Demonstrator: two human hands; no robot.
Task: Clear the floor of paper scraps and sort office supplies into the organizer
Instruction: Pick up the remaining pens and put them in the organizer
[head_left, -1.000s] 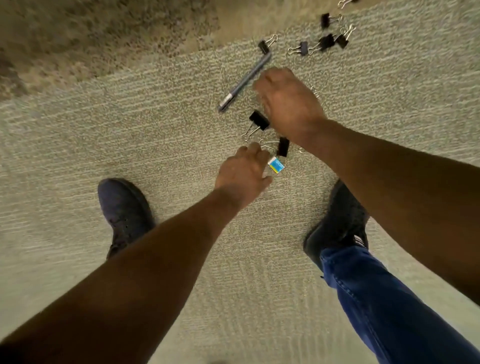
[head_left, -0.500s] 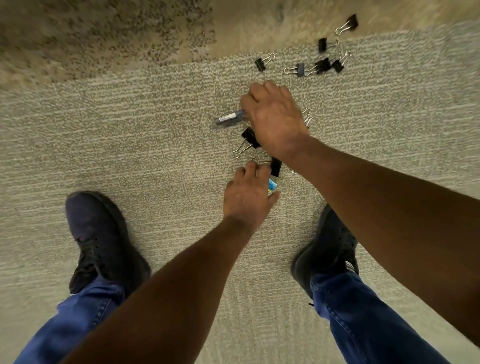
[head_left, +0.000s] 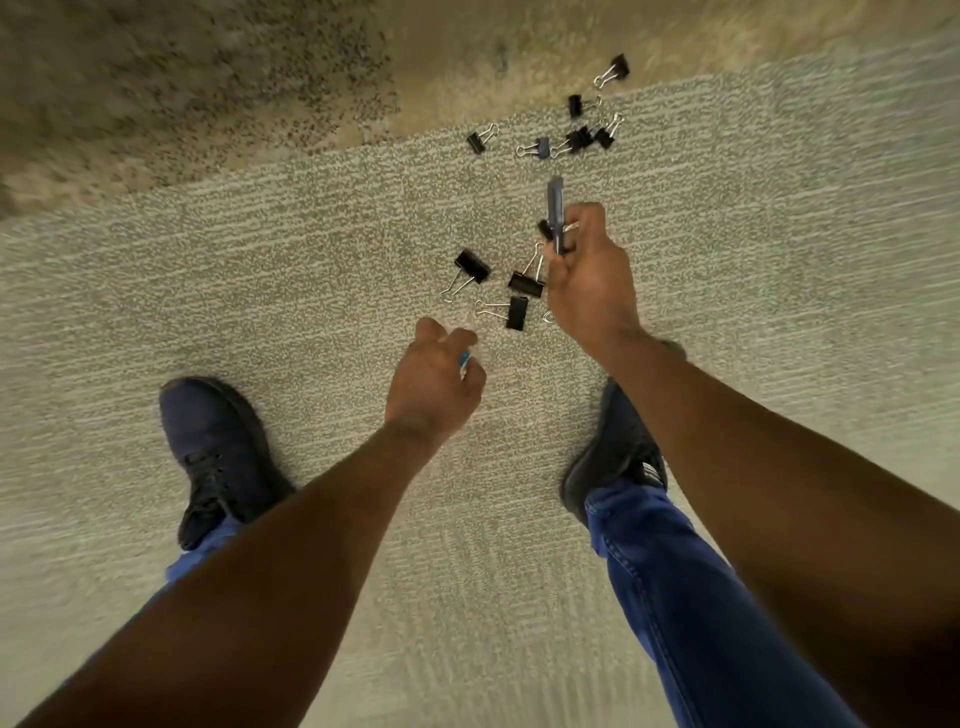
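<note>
- Right hand grips a slim grey-blue plastic pen, tip protruding beyond its fingers, likely lifted for sorting.
- Left hand pinches a small blue-and-white item.
- Black metal binder clips lie between both hands' fingertips.

3 binder clips on carpet before shoes | 6 clips farther ahead

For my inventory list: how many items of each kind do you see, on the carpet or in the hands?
Black binder clips: 10 visible
Pen in the right hand: 1
Small blue item in the left hand: 1
Total: 12
</note>
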